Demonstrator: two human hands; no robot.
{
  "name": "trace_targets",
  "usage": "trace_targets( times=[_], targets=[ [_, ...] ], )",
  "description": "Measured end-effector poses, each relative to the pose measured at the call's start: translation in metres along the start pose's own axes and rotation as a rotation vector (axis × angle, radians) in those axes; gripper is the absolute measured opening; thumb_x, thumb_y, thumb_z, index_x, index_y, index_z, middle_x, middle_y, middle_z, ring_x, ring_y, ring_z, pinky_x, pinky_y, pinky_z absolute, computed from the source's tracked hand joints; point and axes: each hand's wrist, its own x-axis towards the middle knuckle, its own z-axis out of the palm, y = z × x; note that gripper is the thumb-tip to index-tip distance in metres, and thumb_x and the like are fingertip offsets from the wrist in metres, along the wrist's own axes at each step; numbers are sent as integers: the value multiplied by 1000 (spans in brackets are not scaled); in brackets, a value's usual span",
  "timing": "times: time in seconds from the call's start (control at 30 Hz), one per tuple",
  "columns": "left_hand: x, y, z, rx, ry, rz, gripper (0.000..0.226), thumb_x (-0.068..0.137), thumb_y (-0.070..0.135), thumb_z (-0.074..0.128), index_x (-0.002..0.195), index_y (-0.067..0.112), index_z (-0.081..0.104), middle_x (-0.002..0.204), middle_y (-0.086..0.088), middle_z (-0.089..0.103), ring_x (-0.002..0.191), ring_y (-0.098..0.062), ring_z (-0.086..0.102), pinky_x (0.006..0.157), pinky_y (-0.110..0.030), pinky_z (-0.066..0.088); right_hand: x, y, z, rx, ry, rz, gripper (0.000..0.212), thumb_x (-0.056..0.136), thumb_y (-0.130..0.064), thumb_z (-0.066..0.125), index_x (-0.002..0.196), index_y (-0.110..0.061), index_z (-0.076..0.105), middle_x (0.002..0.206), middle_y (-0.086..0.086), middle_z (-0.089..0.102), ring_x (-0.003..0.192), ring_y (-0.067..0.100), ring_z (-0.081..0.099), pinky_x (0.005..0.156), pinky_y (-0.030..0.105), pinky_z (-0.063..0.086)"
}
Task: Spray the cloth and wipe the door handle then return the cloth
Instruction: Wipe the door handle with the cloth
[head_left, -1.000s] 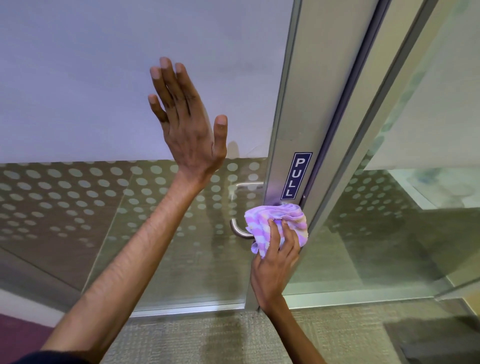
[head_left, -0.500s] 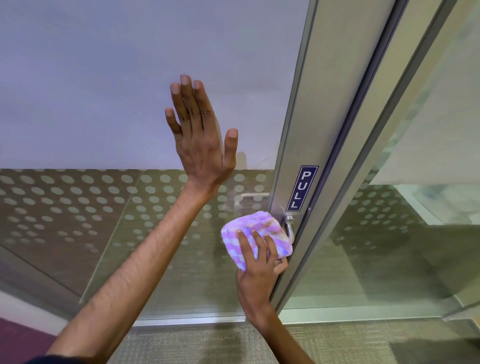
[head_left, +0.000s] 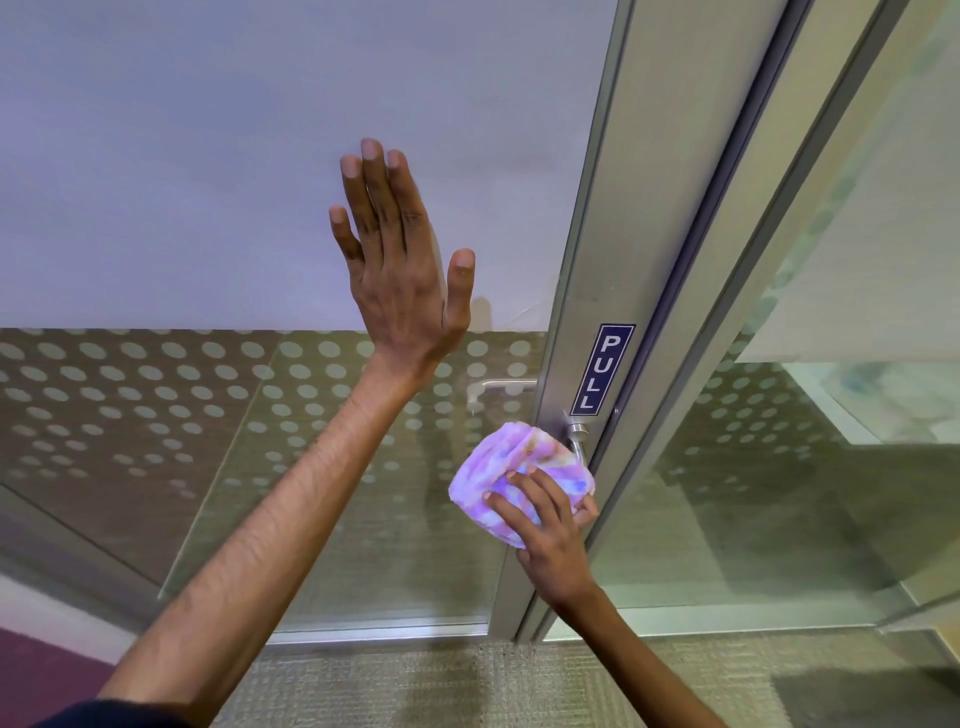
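Observation:
My right hand (head_left: 548, 538) grips a bunched pink and purple cloth (head_left: 511, 467) and presses it around the metal door handle (head_left: 577, 439). Only the handle's base by the door frame shows; the cloth covers the lever. My left hand (head_left: 402, 270) lies flat with its fingers spread against the frosted glass door (head_left: 208, 156), up and left of the handle. A blue PULL sign (head_left: 601, 370) is stuck on the door's metal stile just above the handle.
A second handle (head_left: 501, 387) shows through the glass on the door's far side. The lower glass carries a dotted pattern. A fixed glass panel (head_left: 779, 493) stands to the right of the frame. Grey carpet (head_left: 467, 686) lies underfoot.
The cloth has slid along the handle, from its right end over the lever to the left and down. My left hand has stayed flat on the glass.

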Motion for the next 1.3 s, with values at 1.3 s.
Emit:
trace_targets(
  times=[1.3],
  targets=[
    [-134, 100, -95, -738, -666, -39, 63, 100, 28, 36, 154, -3, 24, 166, -9, 15, 157, -16, 2, 129, -42, 11, -46, -40, -121, 326, 346, 801, 83, 57, 5, 40, 134, -18, 58, 137, -4, 61, 125, 16, 55, 103, 30, 43]
  ],
)
